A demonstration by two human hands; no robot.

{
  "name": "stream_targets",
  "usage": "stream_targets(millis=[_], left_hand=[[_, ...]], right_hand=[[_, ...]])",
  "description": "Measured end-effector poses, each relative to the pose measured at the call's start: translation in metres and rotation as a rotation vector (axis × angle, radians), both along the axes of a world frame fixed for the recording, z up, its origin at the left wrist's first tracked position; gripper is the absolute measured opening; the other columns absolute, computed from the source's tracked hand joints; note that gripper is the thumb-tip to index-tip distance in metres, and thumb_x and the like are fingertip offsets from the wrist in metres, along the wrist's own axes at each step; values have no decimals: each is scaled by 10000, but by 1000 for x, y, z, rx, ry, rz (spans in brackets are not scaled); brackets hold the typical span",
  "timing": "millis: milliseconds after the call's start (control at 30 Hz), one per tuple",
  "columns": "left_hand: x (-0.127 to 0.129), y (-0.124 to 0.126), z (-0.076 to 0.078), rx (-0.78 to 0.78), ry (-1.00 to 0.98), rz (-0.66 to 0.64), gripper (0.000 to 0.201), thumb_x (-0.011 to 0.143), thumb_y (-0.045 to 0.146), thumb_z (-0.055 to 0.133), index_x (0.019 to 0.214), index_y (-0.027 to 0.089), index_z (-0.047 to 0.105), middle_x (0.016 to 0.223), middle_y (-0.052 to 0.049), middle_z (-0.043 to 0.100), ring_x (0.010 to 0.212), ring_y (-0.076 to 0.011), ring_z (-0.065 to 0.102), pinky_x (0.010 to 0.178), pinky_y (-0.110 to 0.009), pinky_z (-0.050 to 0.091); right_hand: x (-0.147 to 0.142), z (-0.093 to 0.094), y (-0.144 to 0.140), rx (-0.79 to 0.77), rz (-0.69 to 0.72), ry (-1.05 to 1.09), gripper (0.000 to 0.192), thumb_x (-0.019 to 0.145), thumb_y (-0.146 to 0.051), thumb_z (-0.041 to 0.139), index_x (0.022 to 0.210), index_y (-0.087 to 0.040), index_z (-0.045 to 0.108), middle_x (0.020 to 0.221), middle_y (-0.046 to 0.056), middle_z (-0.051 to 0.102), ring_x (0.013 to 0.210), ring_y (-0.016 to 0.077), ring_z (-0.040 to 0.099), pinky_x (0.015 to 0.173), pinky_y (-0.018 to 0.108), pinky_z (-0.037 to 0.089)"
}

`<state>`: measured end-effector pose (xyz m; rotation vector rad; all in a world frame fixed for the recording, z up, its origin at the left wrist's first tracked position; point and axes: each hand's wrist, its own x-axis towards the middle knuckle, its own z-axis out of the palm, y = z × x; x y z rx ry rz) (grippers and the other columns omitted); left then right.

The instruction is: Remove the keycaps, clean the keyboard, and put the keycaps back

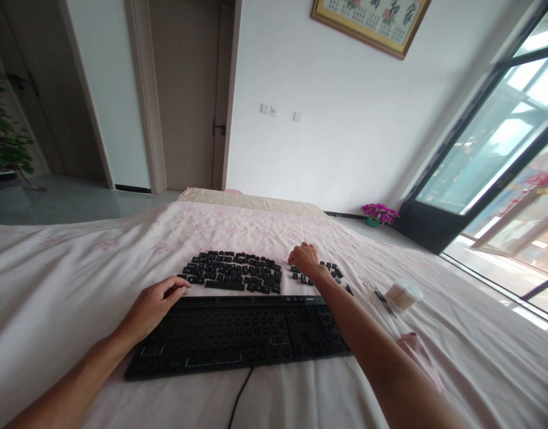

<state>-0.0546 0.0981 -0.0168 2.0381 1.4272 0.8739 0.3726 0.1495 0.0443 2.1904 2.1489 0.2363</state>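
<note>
A black keyboard [238,333] with its keycaps off lies across the pink-white floral cloth, its cable running toward me. Beyond its far edge several loose black keycaps [229,268] are spread in rough rows, with a smaller group of keycaps [303,277] to the right. My left hand [164,293] rests by the left end of the larger group, thumb and fingers pressed together. Over the smaller group reaches my right hand [305,256], its fingers curled and pointing left. Whatever either hand may hold is hidden or too small to make out.
Right of the keyboard stand a clear round tub of cotton swabs [403,295] and a thin dark-handled tool [385,301]. A pink cloth [419,357] lies nearer me. Beyond the covered surface are a door [182,95], a white wall, magenta flowers [379,213] and a glass door [488,161].
</note>
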Motion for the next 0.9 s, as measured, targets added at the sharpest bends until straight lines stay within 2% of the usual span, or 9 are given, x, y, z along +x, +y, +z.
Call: stream_targets(millis=[167,300,433,533,700,900], left_hand=[[0,0,1,3,7,5,305,855,463,474,967,253,663,998,17,716,947,-203,646,832,-248,453],[0,-2,4,-8,15,4,312,858,467,467,970,245,656,993,6,713,945,-208,644,838,-263,452],[1,-3,6,-17,27,8,323,857,469,461,977,240,654,998,-3,711,949,-215,643,848,-275,450],[1,-3,7,-2,25,5,330,851,469,455,972,239,660,1018,-8,711,970,-224,639,862,-280,448],[1,-4,6,1,11,11,344,839,479,459,974,244,670,1002,-2,720,952,-224,644,855,-278,462],[1,-4,4,2,5,25,361,838,490,456,993,238,664,991,-7,722,937,-218,648,835,-265,464]], right_hand=[[3,1,2,-27,-25,6,189,799,-317,669,943,-272,783,960,78,737,1045,246,498,862,328,274],[3,2,1,-40,-27,31,159,784,-314,685,901,-282,788,930,69,740,1063,243,499,880,325,269],[1,5,-2,-16,-33,77,139,739,-308,724,855,-268,790,887,70,741,1055,239,518,880,315,289],[-3,11,-10,31,-42,130,178,761,-320,696,906,-264,783,851,63,738,1025,234,546,866,308,320],[-18,18,-51,101,19,236,252,829,-380,626,1054,-345,734,997,-15,726,1013,192,578,803,263,378],[-35,14,-129,222,215,406,159,843,-336,633,931,-315,763,917,-12,723,922,184,591,850,284,383]])
